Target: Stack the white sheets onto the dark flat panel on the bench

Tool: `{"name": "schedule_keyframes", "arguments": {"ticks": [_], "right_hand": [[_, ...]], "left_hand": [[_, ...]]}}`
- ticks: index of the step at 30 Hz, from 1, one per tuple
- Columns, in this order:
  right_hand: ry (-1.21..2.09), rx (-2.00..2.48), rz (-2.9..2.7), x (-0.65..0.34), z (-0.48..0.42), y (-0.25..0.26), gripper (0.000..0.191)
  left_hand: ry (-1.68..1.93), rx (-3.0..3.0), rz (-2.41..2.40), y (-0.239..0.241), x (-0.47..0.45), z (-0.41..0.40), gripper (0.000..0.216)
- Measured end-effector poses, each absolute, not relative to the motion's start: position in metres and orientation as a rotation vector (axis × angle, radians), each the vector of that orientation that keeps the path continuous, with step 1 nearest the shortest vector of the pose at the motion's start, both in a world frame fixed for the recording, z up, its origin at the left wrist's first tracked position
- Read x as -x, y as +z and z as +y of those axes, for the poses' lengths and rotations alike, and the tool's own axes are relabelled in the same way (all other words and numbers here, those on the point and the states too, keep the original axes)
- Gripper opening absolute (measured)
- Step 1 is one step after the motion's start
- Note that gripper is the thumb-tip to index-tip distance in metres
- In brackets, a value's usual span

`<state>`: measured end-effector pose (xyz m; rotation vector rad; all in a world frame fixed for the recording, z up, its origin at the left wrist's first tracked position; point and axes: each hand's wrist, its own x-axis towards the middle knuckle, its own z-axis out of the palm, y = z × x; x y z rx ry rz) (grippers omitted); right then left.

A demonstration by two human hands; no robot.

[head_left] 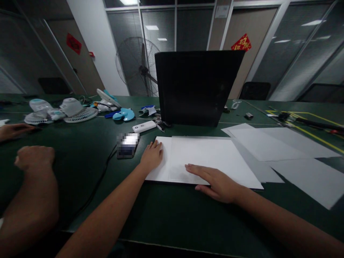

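Note:
My left hand (pixel 152 156) lies flat on the left end of the white paper (pixel 206 150), fingers stretched forward. My right hand (pixel 215 181) is at the paper's near edge, with its fingers extended to the left and its thumb apart. Neither hand grips anything. The paper seems to be more than one sheet, with an edge running just right of my left hand. A thin dark border shows under its near side; I cannot make out what that is. Several loose white sheets (pixel 271 141) overlap to the right.
A large black panel (pixel 197 89) stands upright behind the paper. Left of the paper are a phone (pixel 128 146) with a cable and a white stick-shaped device (pixel 144 126). Fan parts (pixel 80 114) lie farther back on the green table (pixel 172 218). Another person's fist (pixel 34 157) and hand (pixel 16 131) are at left.

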<state>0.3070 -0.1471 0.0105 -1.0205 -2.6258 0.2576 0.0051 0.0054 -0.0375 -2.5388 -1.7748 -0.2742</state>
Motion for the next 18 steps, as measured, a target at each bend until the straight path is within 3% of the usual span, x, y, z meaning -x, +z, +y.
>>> {"name": "schedule_keyframes", "arguments": {"ticks": [3,7,12,18], "right_hand": [[-0.012,1.317,-2.481,-0.334,-0.131,0.006,0.052],[-0.297,1.841,-2.288,-0.376,-0.107,0.002,0.053],[-0.213,2.065,-2.263,-0.394,-0.099,0.002,0.056],[-0.084,1.862,-2.374,-0.369,-0.108,0.002,0.057]], "left_hand": [[-0.263,2.551,-1.774,-0.036,-0.005,0.005,0.055],[-0.261,2.566,-1.785,-0.035,-0.006,0.005,0.055],[-0.318,2.592,-1.819,-0.035,-0.006,0.005,0.058],[-0.347,2.620,-1.914,-0.032,-0.006,0.005,0.082]]}}
